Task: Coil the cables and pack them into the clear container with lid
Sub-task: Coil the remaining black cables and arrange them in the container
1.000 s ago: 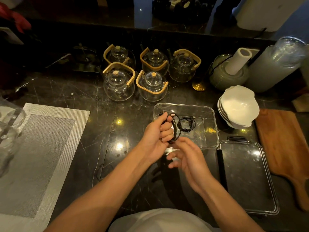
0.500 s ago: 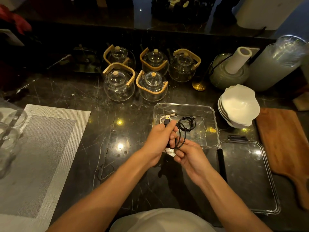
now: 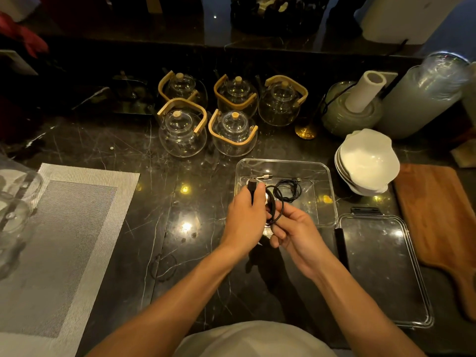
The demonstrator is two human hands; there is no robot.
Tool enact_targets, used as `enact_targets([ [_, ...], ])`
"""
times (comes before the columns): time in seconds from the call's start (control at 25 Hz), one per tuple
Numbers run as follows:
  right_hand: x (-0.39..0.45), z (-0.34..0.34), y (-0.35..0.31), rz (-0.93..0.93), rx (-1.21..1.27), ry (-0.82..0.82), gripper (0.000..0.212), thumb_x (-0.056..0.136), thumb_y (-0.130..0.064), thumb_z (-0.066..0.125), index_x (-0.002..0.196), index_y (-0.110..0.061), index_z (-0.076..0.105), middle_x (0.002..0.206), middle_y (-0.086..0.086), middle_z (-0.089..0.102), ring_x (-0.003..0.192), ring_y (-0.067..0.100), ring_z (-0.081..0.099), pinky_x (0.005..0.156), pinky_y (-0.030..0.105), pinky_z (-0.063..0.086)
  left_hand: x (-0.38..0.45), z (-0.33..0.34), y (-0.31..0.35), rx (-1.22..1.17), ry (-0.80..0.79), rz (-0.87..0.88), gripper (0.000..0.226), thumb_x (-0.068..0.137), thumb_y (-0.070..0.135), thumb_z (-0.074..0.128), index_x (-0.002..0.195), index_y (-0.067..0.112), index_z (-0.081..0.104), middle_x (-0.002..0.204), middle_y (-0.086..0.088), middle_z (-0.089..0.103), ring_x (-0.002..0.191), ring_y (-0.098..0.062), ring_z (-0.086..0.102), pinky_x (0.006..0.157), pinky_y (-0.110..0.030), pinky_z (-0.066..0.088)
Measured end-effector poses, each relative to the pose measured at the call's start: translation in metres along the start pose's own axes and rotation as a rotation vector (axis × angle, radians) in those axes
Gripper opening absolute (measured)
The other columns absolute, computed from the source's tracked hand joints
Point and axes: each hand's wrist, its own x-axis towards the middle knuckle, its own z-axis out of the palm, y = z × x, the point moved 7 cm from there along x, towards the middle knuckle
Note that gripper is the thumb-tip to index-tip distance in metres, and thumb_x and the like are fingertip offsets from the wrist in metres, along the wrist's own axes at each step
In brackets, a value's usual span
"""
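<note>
1. Your left hand (image 3: pixel 246 217) grips the black cable (image 3: pixel 277 207) just below its USB plug (image 3: pixel 253 182), which sticks up past your thumb over the near-left corner of the clear container (image 3: pixel 327 176).
2. Your right hand (image 3: pixel 296 231) pinches the cable's loops between thumb and fingertips, just beside the left hand and over the container's near edge.
3. Inside the container a second black cable (image 3: pixel 289 190) lies coiled near the middle, and a white cable (image 3: pixel 265 177) lies along the far-left part; both are apart from the right wall, where bare floor shows.
4. The lid (image 3: pixel 381 266) lies flat to the right of your right forearm, its far-left corner just beside the container's near-right corner. A black latch strip (image 3: pixel 341 247) runs along the lid's left edge, near your right wrist.
5. A stack of white bowls (image 3: pixel 367 161) stands just beside the container's far-right corner, and a wooden board (image 3: pixel 438 220) lies along the lid's right edge.
6. Glass teapots (image 3: pixel 233 132) stand close behind the container's far edge.
7. To your left, dark marble counter (image 3: pixel 180 228) lies open between your left forearm and the grey placemat (image 3: pixel 64 240), whose right edge is well apart from the container.
</note>
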Motion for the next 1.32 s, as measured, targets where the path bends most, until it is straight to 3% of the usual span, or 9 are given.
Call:
enact_targets([
  [0.16,-0.001,0.001,-0.007,-0.028,-0.031,-0.024,0.024,0.102,0.002,0.049,0.124,0.005,0.059,0.081,0.002,0.068,0.058,0.009,0.052,0.053,0.027,0.056,-0.002,0.004,0.004,0.015,0.006,0.05,0.036,0.105,0.047,0.041,0.084,0.022,0.057,0.079,-0.005,0.066,0.068,-0.007,0.062,0.057,-0.02,0.049],
  [0.36,-0.003,0.011,-0.018,-0.085,-0.07,-0.057,0.027,0.087,-0.003,0.056,0.112,0.003,0.063,0.099,0.015,0.067,0.073,0.022,0.061,0.06,0.036,0.061,0.007,0.001,0.003,0.157,-0.007,0.066,0.038,0.107,0.044,0.041,0.088,0.016,0.059,0.074,0.003,0.063,0.062,-0.001,0.058,0.053,-0.013,0.041],
  [0.56,-0.003,0.009,-0.024,-0.217,-0.316,0.244,0.027,0.098,-0.013,0.066,0.123,-0.015,0.056,0.075,0.008,0.072,0.059,0.016,0.069,0.049,0.033,0.059,0.005,0.009,0.002,0.21,-0.051,0.161,0.028,0.108,0.032,0.041,0.092,0.02,0.059,0.075,0.002,0.067,0.066,-0.01,0.065,0.058,-0.03,0.053],
  [0.72,-0.002,0.002,-0.024,-0.286,-0.504,0.338,0.023,0.099,-0.021,0.067,0.122,-0.021,0.068,0.086,0.007,0.076,0.054,0.023,0.067,0.056,0.041,0.061,0.009,0.005,-0.005,0.272,-0.001,0.163,0.03,0.108,0.032,0.041,0.086,0.02,0.058,0.071,0.004,0.062,0.068,-0.009,0.06,0.054,-0.019,0.044],
  [0.88,-0.014,0.002,-0.033,-0.513,-0.775,0.505,0.022,0.092,-0.026,0.075,0.114,-0.029,0.075,0.107,-0.012,0.068,0.078,0.007,0.066,0.07,0.024,0.056,0.014,0.001,-0.019,0.314,0.041,0.103,0.03,0.107,0.037,0.042,0.082,0.026,0.054,0.069,0.007,0.059,0.063,-0.003,0.057,0.051,-0.017,0.038],
  [0.96,-0.013,0.005,-0.035,-0.511,-0.749,0.483,0.016,0.092,-0.024,0.075,0.103,-0.036,0.075,0.096,-0.015,0.07,0.071,0.005,0.063,0.067,0.025,0.054,0.02,0.001,-0.028,0.32,0.019,0.038,0.031,0.107,0.037,0.041,0.084,0.023,0.056,0.072,0.006,0.06,0.063,-0.005,0.056,0.053,-0.02,0.038],
  [1.12,-0.018,0.02,-0.043,-0.518,-0.583,0.299,0.033,0.096,-0.01,0.07,0.096,-0.043,0.074,0.071,-0.004,0.071,0.058,0.005,0.063,0.056,0.022,0.052,0.029,0.003,-0.051,0.09,0.002,-0.226,0.044,0.107,0.039,0.041,0.089,0.005,0.063,0.073,-0.004,0.057,0.067,-0.019,0.054,0.063,-0.033,0.043],
  [1.24,-0.027,0.029,-0.051,-0.575,-0.456,0.259,0.029,0.097,0.0,0.065,0.108,-0.024,0.075,0.068,0.01,0.07,0.058,0.007,0.066,0.06,0.018,0.056,0.031,0.005,-0.052,-0.167,0.021,-0.34,0.05,0.107,0.041,0.041,0.097,-0.002,0.065,0.066,-0.005,0.056,0.055,-0.016,0.05,0.047,-0.024,0.041],
  [1.32,-0.034,0.03,-0.051,-0.569,-0.388,0.249,0.025,0.096,0.003,0.064,0.113,-0.014,0.075,0.069,0.009,0.073,0.057,0.01,0.066,0.061,0.02,0.057,0.032,0.003,-0.043,-0.274,0.072,-0.328,0.048,0.108,0.037,0.04,0.08,0.005,0.062,0.055,0.0,0.056,0.05,-0.013,0.05,0.04,-0.019,0.039],
])
